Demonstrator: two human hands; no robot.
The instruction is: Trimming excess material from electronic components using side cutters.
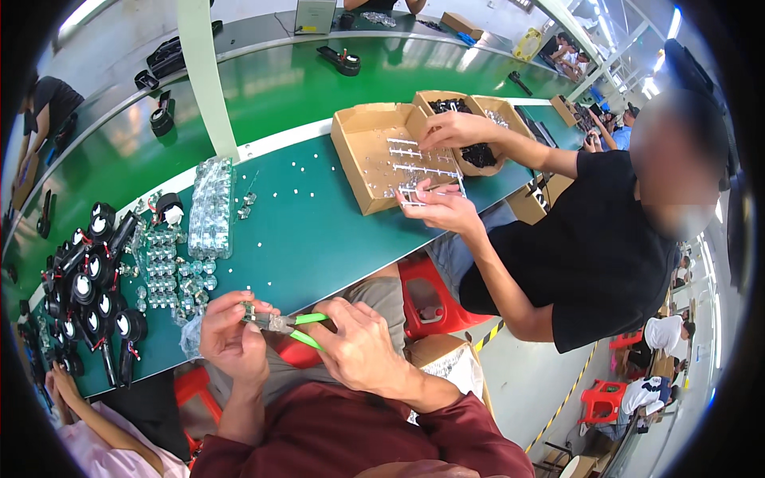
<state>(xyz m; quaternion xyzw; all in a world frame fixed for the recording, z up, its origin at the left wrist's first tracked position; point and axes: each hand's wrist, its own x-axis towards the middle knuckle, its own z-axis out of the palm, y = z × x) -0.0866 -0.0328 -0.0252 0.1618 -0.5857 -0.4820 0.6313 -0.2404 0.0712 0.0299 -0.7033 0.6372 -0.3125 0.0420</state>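
Close in front of me, my right hand (pixel 356 346) is closed round the green handles of a pair of pliers (pixel 309 319). The jaws of the pliers point left and meet a small clear plastic part (pixel 253 312). My left hand (pixel 233 338) pinches that part between thumb and fingers. Exactly where the jaws grip it is too small to tell. Beyond my left hand, several similar clear parts (pixel 163 275) lie in a heap on the green table (pixel 295 239). Behind them stands a stack of clear plastic trays (pixel 211 209).
Black round-headed devices (pixel 94 295) pile up at the left. A cardboard box (pixel 374 143) with white parts sits far right, under a co-worker's hands (pixel 446 205). Small white bits (pixel 296 190) dot the table. A red stool (pixel 426 299) stands beside me.
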